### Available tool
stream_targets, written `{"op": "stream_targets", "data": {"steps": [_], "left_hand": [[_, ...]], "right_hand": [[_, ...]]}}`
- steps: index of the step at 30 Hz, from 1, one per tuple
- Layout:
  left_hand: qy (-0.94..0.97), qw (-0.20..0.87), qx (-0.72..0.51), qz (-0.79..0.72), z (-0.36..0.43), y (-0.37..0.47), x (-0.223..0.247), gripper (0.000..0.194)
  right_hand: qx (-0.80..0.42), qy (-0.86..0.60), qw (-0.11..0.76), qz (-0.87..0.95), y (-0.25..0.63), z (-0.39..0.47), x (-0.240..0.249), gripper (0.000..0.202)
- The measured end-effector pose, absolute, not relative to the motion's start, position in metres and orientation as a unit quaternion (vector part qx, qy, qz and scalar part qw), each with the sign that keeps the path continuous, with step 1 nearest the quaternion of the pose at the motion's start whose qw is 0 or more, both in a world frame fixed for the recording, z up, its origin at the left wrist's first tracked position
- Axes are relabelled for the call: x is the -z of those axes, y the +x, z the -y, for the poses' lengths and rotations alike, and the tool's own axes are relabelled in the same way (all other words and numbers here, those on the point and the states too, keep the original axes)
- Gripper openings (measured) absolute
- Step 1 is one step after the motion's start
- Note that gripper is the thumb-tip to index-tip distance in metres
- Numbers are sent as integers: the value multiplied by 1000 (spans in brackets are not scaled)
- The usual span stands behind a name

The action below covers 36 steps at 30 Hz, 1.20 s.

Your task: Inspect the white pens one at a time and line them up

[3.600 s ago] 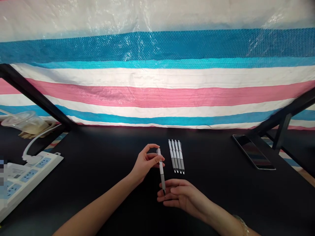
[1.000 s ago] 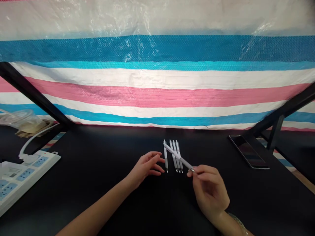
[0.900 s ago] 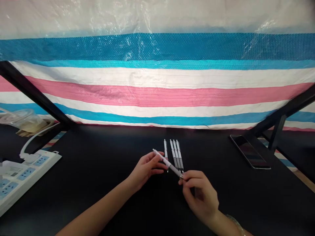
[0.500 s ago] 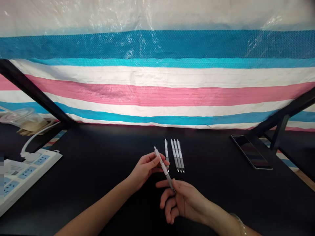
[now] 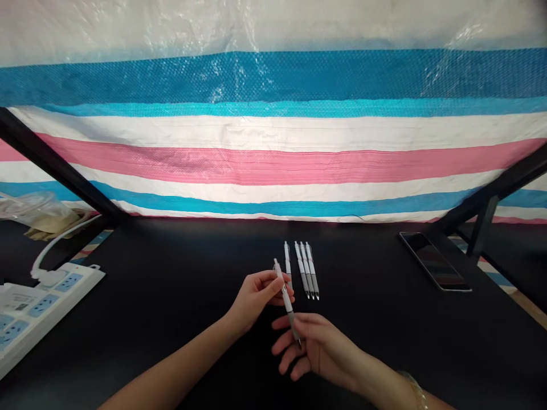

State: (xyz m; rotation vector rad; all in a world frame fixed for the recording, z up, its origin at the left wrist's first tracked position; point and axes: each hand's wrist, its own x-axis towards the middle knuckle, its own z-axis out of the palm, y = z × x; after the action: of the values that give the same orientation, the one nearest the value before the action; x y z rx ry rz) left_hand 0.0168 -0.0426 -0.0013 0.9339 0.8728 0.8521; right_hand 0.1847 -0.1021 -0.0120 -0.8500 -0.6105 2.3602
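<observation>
A white click pen (image 5: 287,297) with a grey grip is held at a slant between my hands. My left hand (image 5: 260,293) is closed round its upper part, thumb on the front of the barrel. The thumb and forefinger of my right hand (image 5: 320,344) are on the grey grip near the tip, while the other fingers curl loosely apart. Just behind my left fingertips lies a similar pen (image 5: 287,255), partly hidden by the hand. To its right, three matching pens (image 5: 306,267) lie side by side, tips toward me.
A dark phone (image 5: 436,262) lies at the right of the black table (image 5: 171,273). On the left are a white power strip (image 5: 51,307) with a plugged-in cable and a plastic bag (image 5: 38,210). Black frame bars and a striped plastic sheet (image 5: 273,165) stand behind.
The pen has turned more upright and shifted slightly, its tip lower. The right hand's lower fingers have loosened and spread a little. The lying pens stay put.
</observation>
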Motion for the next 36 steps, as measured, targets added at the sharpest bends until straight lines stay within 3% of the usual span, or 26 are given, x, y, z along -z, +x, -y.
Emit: {"op": "stream_targets", "data": {"steps": [6, 15, 36], "left_hand": [[406, 730, -396, -381, 36, 14, 7, 27], [395, 725, -396, -401, 35, 14, 3, 35], [387, 723, -408, -402, 34, 14, -1, 31]], "right_hand": [[-873, -327, 301, 198, 185, 102, 9, 29], [-876, -326, 295, 199, 186, 100, 8, 30], [-877, -325, 285, 211, 189, 98, 7, 33]]}}
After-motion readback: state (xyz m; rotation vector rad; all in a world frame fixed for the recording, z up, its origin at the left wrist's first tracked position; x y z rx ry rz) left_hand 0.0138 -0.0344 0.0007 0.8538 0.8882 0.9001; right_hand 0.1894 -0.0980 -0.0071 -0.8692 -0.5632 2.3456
